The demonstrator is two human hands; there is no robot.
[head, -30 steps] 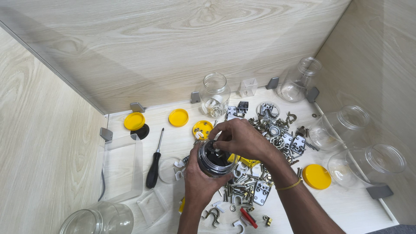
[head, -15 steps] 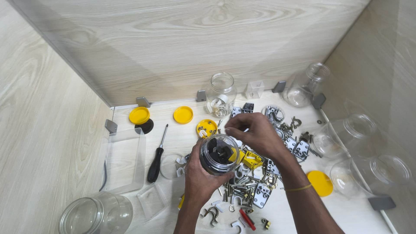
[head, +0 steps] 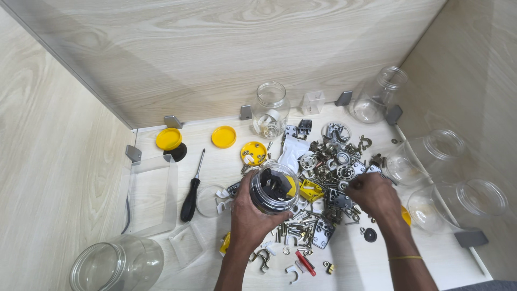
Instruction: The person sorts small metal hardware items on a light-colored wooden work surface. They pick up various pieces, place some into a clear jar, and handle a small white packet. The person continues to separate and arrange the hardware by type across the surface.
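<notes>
Now my left hand (head: 249,218) wraps around a small clear glass jar (head: 273,188) holding dark metal parts, thumb on its left side and fingers curled beneath, the open mouth tipped up toward me. It hangs just above the pale wooden worktop (head: 161,253), at the left edge of a heap of mixed silver screws, brackets and hinges (head: 328,178). My left forearm rises straight from the bottom edge. My right hand (head: 375,195) lies palm down on the heap, knuckles toward me, fingers bent and pinched into the metal bits; whether they hold one I cannot tell. A black-handled screwdriver (head: 191,191) lies left of the jar, with round yellow plastic lids (head: 223,137) beyond it.
</notes>
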